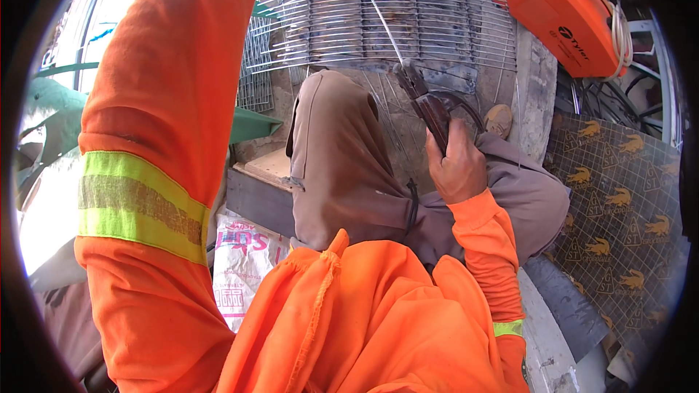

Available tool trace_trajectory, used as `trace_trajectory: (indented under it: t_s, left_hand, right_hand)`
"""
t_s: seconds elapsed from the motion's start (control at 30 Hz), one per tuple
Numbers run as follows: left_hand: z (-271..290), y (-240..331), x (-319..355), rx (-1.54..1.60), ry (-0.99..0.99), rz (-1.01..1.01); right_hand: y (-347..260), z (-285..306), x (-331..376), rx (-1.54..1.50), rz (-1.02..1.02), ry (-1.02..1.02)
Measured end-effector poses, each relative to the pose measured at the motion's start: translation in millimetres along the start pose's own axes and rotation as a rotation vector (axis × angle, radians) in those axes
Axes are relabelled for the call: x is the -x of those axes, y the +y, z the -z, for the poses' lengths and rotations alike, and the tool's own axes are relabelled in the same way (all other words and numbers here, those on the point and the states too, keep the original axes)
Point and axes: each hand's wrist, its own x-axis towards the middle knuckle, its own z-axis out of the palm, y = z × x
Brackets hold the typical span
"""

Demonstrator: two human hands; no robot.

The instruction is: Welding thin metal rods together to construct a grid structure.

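My right hand (459,166) is closed around the dark handle of a welding electrode holder (435,118). A thin pale welding rod (380,18) is clamped in the holder's jaws and slants up over a grid of metal bars (437,0). Whether the rod's tip touches the grid, I cannot tell. A black cable (464,104) loops from the holder beside my wrist. My left arm (164,87), in an orange sleeve with a yellow reflective band, is raised past the top edge; its hand is out of view.
An orange welding machine (546,14) with a coiled white cable (621,47) stands at the far right. Below it lies a dark patterned board (619,211). My bent knee (338,153) rises in the middle. At left are a printed white sack (244,269) and green cloth (251,125).
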Motion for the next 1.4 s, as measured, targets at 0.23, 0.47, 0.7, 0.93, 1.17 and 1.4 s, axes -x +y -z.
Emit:
trace_trajectory:
  t_s: [0.23,0.47,0.7,0.93,1.17,1.4]
  left_hand:
    - [2.1,3.7,-2.2,0.156,-0.017,0.214]
    - [4.6,6.6,0.1,0.215,-0.036,0.273]
    - [2.3,2.9,2.2,0.119,0.013,0.120]
    - [-0.2,0.6,1.4,0.194,0.018,0.207]
    - [-9.7,-15.8,-4.1,-0.001,0.019,-0.020]
    - [-3.4,-4.2,-1.8,-0.007,0.021,-0.040]
  right_hand:
    - [3.0,-3.4,-1.2,0.054,0.037,-0.006]
    - [-0.8,-2.2,-2.5,-0.016,0.008,0.000]
    - [2.2,-4.1,-1.6,-0.028,0.067,0.062]
    - [1.7,-3.6,-4.8,-0.020,0.049,0.094]
    - [0.7,-3.4,-4.1,-0.025,0.008,0.044]
    - [1.6,-3.7,-4.0,-0.057,-0.008,0.049]
